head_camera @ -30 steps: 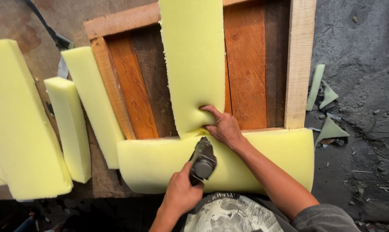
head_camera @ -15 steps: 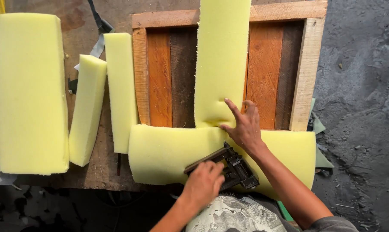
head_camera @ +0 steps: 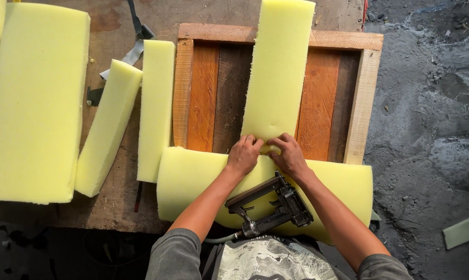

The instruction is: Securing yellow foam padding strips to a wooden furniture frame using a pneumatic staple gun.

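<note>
A wooden frame (head_camera: 363, 93) with brown slats lies on the ground. An upright yellow foam strip (head_camera: 281, 72) runs down its middle. A wide foam strip (head_camera: 193, 181) lies across the frame's near edge. My left hand (head_camera: 243, 154) and my right hand (head_camera: 289, 154) press side by side on the lower end of the upright strip, where it meets the wide one. A black staple gun (head_camera: 273, 205) rests on the wide foam between my forearms, held by neither hand.
More foam pieces lie to the left: a big slab (head_camera: 35, 103), a slanted narrow strip (head_camera: 107, 127) and another strip (head_camera: 155, 109) along the frame's left side. Grey rough ground with a foam scrap (head_camera: 460, 232) is on the right.
My left hand has let go of the staple gun, which now lies on the wide foam, and moved up beside my right hand on the upright strip's end.
</note>
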